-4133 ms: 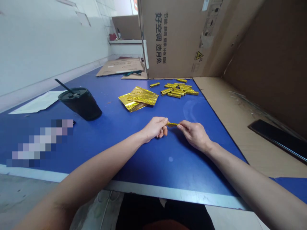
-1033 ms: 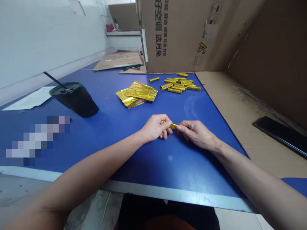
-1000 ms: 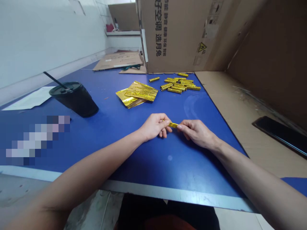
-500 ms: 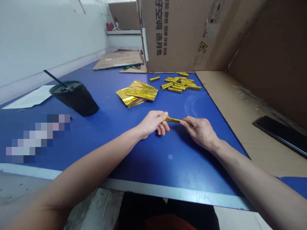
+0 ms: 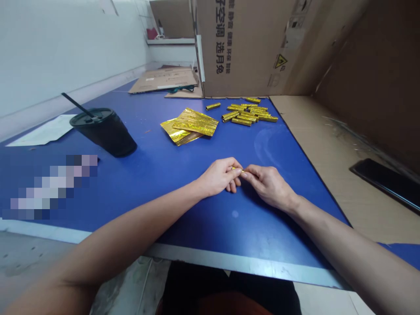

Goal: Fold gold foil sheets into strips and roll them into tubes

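Note:
Pinched between my left hand and my right hand is a rolled gold foil paper, mostly covered by the fingers. Both hands are closed on it, fingertips nearly touching, a little above the blue table. Beyond them, flat gold foil sheets lie overlapping in a loose stack. Several finished-looking gold foil rolls are heaped to the right of the stack, near the cardboard wall, and a single roll sits apart from that heap.
A dark cup with a straw stands at the left, with a white paper behind it. A black phone rests on cardboard at the right. A big cardboard box walls off the back, beside flat cardboard pieces.
My hands have come closer together and slightly lower, covering most of the roll that showed between them. The camera view has shifted a little; the sheets and other rolls stay put.

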Demonstrator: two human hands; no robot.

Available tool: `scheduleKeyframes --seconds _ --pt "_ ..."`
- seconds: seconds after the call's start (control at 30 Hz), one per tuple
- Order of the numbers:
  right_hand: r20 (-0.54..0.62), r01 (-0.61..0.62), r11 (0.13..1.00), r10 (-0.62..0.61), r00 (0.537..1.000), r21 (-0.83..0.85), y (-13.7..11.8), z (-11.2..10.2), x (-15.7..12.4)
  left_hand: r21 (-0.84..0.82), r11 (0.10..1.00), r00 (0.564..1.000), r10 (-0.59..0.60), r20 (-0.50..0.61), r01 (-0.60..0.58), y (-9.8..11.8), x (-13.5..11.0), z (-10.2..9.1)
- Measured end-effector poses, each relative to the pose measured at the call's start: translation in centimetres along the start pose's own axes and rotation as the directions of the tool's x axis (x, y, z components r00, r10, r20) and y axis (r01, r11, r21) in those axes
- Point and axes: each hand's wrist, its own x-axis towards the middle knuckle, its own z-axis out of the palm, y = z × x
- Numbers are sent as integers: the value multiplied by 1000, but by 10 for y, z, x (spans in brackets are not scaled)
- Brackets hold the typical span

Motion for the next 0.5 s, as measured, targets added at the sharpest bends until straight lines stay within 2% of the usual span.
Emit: scheduleKeyframes --seconds 0.1,0.3,0.5 --pt "-16 -22 1000 21 1000 -17 0 1 -1 52 999 1000 13 -8 -13 -2 -1 0" --pt "0 -60 998 60 998 -34 1 0 0 83 995 993 54 -104 -46 0 -1 -5" --pt "-19 -48 998 48 999 -30 -1 -3 -1 44 999 996 27 -83 -23 3 0 -9"
